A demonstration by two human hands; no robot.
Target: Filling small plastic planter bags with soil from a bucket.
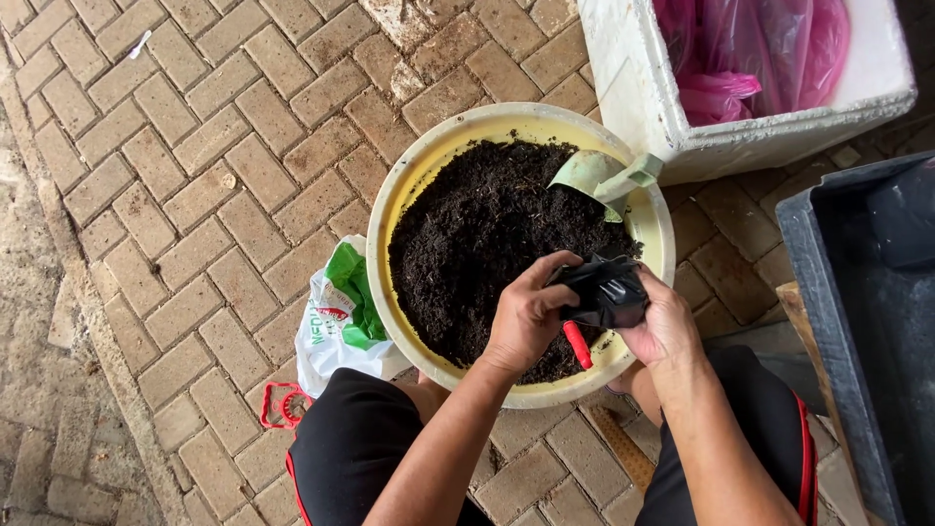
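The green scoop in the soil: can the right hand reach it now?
Probably not at once: the right hand and left hand both hold a black bag. The scoop lies unblocked beyond.

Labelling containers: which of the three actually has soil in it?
The round yellow basin, under both hands, is filled with dark soil. The white foam box holds only pink plastic bags, and the dark grey bin shows no soil.
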